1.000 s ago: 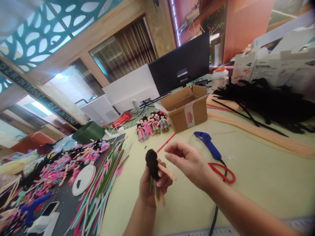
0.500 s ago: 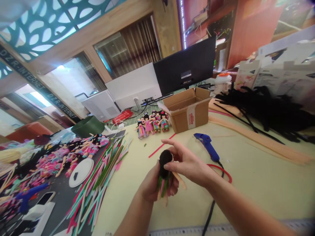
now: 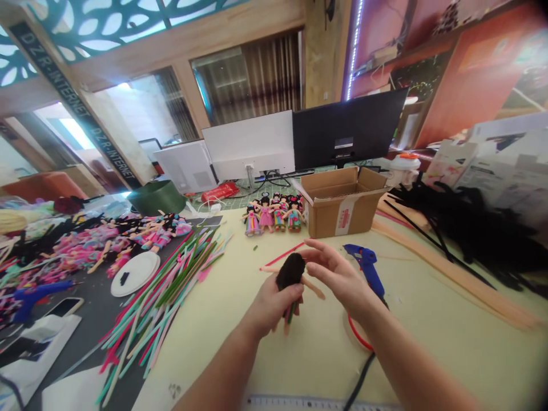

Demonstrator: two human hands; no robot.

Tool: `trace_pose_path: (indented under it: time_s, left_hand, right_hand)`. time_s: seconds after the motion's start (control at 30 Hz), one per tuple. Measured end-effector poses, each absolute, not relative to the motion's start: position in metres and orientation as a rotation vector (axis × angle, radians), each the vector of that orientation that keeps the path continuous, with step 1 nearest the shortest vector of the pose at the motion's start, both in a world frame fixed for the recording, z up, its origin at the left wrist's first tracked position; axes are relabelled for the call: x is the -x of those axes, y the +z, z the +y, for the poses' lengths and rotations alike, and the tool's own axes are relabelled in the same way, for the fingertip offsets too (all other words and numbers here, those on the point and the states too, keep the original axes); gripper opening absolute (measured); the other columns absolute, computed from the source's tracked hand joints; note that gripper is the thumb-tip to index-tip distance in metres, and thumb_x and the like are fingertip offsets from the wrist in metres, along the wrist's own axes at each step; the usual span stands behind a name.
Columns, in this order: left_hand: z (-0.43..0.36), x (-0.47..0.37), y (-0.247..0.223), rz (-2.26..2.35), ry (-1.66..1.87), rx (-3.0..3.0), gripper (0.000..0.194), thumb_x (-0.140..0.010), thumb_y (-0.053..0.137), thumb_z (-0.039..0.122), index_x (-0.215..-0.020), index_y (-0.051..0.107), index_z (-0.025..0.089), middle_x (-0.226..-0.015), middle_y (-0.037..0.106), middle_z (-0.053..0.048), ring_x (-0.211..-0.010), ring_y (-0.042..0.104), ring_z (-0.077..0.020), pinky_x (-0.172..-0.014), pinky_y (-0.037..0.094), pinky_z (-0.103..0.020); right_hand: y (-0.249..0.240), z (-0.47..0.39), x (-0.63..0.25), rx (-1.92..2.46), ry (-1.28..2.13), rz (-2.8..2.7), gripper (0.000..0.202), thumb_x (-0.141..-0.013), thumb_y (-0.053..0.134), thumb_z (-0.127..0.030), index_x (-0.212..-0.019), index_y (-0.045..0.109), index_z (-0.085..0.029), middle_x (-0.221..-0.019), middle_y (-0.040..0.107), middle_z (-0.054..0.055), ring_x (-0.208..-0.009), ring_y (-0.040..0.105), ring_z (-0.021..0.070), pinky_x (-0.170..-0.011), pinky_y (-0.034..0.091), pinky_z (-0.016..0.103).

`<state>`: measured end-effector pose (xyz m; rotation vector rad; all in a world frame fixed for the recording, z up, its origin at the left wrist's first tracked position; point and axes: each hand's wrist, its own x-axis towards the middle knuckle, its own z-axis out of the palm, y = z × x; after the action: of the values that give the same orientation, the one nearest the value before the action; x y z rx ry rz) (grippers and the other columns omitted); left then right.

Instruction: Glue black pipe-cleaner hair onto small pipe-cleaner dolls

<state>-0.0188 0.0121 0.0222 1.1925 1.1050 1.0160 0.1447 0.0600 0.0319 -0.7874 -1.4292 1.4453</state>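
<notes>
My left hand (image 3: 269, 303) is closed around a small pipe-cleaner doll (image 3: 291, 269), its thumb pressed across the black hair. The doll's pale arms stick out to both sides, and a bit of green and its pale legs show below my fingers; its front is hidden. My right hand (image 3: 345, 279) is beside the doll's head with thumb and fingers apart; whether a fingertip touches the hair I cannot tell. A pink-red pipe cleaner (image 3: 280, 258) lies on the table just behind the doll. Right of my right hand lies a blue glue gun (image 3: 369, 268).
Several finished dolls (image 3: 266, 217) stand before an open cardboard box (image 3: 342, 214). Loose coloured pipe cleaners (image 3: 171, 297) and a white plate (image 3: 136, 274) lie left. Black pipe cleaners (image 3: 462, 234) and peach ones (image 3: 449, 268) lie right. A ruler (image 3: 295, 403) runs along the front edge.
My right hand has come off the doll's hair and opened. My left thumb now lies over the hair, and the doll is turned and tilted. The camera view has shifted.
</notes>
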Motion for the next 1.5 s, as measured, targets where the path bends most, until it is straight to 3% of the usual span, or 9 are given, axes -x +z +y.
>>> trace_pose_path:
  time_s: [0.1, 0.2, 0.3, 0.43, 0.57, 0.73, 1.0, 1.27, 1.5]
  left_hand:
    - [0.013, 0.019, 0.022, 1.19, 1.016, -1.211, 0.024, -0.076, 0.062, 0.037, -0.073, 0.056, 0.014, -0.06, 0.056, -0.001, -0.05, 0.054, -0.0127, -0.045, 0.038, -0.022]
    - [0.014, 0.019, 0.02, 1.255, 1.04, -1.281, 0.017, -0.078, 0.059, 0.032, -0.075, 0.057, 0.016, -0.059, 0.055, 0.0, -0.052, 0.052, -0.0131, -0.048, 0.038, -0.023]
    - [0.015, 0.016, 0.017, 1.372, 1.094, -1.459, 0.015, -0.08, 0.057, 0.031, -0.076, 0.059, 0.017, -0.062, 0.054, 0.001, -0.056, 0.05, -0.0132, -0.053, 0.035, -0.023]
    - [0.014, 0.012, 0.01, 1.49, 1.173, -1.626, 0.016, -0.082, 0.059, 0.036, -0.078, 0.063, 0.02, -0.076, 0.058, -0.002, -0.065, 0.051, -0.0161, -0.057, 0.029, -0.025]
    - [0.013, 0.01, 0.007, 1.49, 1.199, -1.702, 0.01, -0.082, 0.06, 0.03, -0.078, 0.064, 0.022, -0.076, 0.057, -0.002, -0.063, 0.049, -0.0167, -0.059, 0.024, -0.026]
    - [0.013, 0.011, 0.007, 1.511, 1.217, -1.741, 0.004, -0.081, 0.06, 0.024, -0.081, 0.065, 0.023, -0.077, 0.056, -0.002, -0.064, 0.047, -0.0165, -0.06, 0.023, -0.027]
    - [0.014, 0.01, 0.007, 1.543, 1.105, -1.79, 0.009, -0.086, 0.054, 0.028, -0.084, 0.06, 0.022, -0.08, 0.058, -0.002, -0.065, 0.052, -0.016, -0.06, 0.03, -0.026]
    - [0.012, 0.006, 0.012, 1.428, 1.1, -1.83, 0.017, -0.092, 0.043, 0.026, -0.102, 0.056, 0.02, -0.094, 0.062, -0.004, -0.082, 0.058, -0.0171, -0.072, 0.042, -0.028]
    - [0.011, 0.002, 0.007, 1.442, 1.191, -1.83, 0.022, -0.095, 0.04, 0.027, -0.112, 0.052, 0.02, -0.1, 0.062, -0.006, -0.089, 0.059, -0.0186, -0.078, 0.044, -0.03]
  right_hand:
    - [0.032, 0.061, -0.146, 0.885, 1.259, -1.455, 0.04, -0.08, 0.066, -0.036, -0.116, 0.055, -0.021, -0.09, 0.062, 0.002, -0.083, 0.06, 0.0162, -0.076, 0.049, 0.032]
    - [0.036, 0.055, -0.144, 0.956, 1.056, -1.543, 0.027, -0.081, 0.064, -0.035, -0.103, 0.061, -0.02, -0.071, 0.05, -0.003, -0.064, 0.051, 0.0127, -0.06, 0.044, 0.026]
    - [0.038, 0.048, -0.139, 1.09, 0.956, -1.659, 0.027, -0.081, 0.062, -0.038, -0.101, 0.059, -0.02, -0.063, 0.047, -0.005, -0.057, 0.047, 0.0126, -0.054, 0.039, 0.026]
    - [0.03, 0.043, -0.13, 1.229, 0.92, -1.727, 0.028, -0.081, 0.06, -0.045, -0.095, 0.052, -0.021, -0.065, 0.054, -0.005, -0.059, 0.052, 0.0142, -0.054, 0.038, 0.026]
    - [0.022, 0.041, -0.123, 1.31, 0.895, -1.681, 0.031, -0.079, 0.062, -0.048, -0.091, 0.05, -0.022, -0.072, 0.06, -0.002, -0.065, 0.056, 0.0158, -0.06, 0.042, 0.028]
    - [0.018, 0.04, -0.118, 1.316, 0.898, -1.644, 0.025, -0.081, 0.06, -0.038, -0.096, 0.049, -0.023, -0.081, 0.064, -0.001, -0.07, 0.06, 0.0165, -0.064, 0.045, 0.03]
    - [0.009, 0.046, -0.118, 1.19, 0.971, -1.618, 0.024, -0.084, 0.06, -0.035, -0.101, 0.051, -0.021, -0.089, 0.066, 0.002, -0.079, 0.063, 0.0179, -0.072, 0.048, 0.033]
    - [0.007, 0.053, -0.12, 1.182, 0.982, -1.507, 0.026, -0.078, 0.066, -0.033, -0.098, 0.054, -0.022, -0.072, 0.063, -0.002, -0.067, 0.06, 0.0168, -0.064, 0.045, 0.03]
    - [0.013, 0.055, -0.119, 1.105, 1.066, -1.367, 0.02, -0.07, 0.072, -0.031, -0.079, 0.058, -0.02, -0.059, 0.051, -0.006, -0.056, 0.049, 0.0123, -0.053, 0.038, 0.026]
